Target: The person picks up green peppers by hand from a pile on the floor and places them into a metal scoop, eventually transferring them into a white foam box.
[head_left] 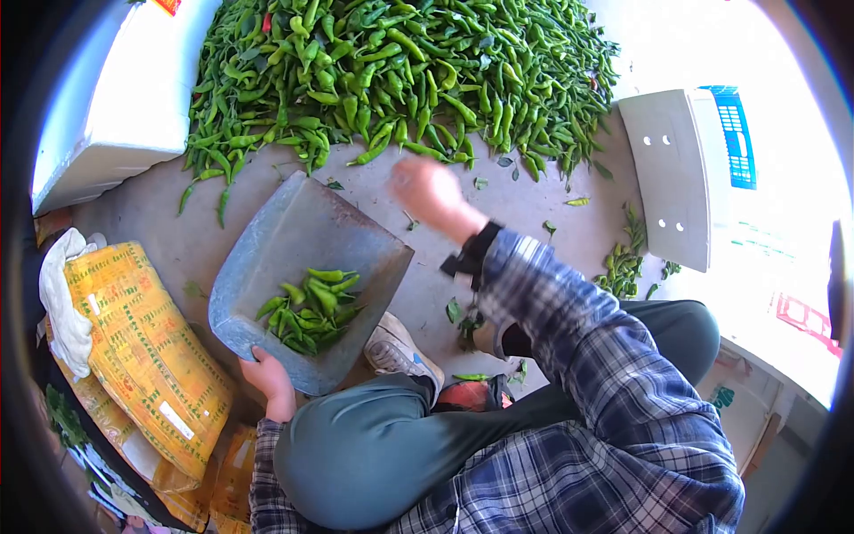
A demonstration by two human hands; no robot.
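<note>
A grey metal scoop (267, 258) rests over my left knee side, tilted, with several green peppers (313, 310) lying in it. My left hand (268, 378) holds the scoop's rear edge at the lower left, its fingers partly hidden beneath it. Blurred by motion, my right hand (433, 194) is in the air between the scoop and the large heap of green peppers (400, 71); its fingers cannot be made out.
White foam boxes stand at the upper left (142, 98) and right (667, 178). A blue crate (735, 133) is behind the right one. Yellow printed cardboard (151, 347) with a white glove (67, 294) lies left. Small pepper piles (621, 271) and leaves dot the floor.
</note>
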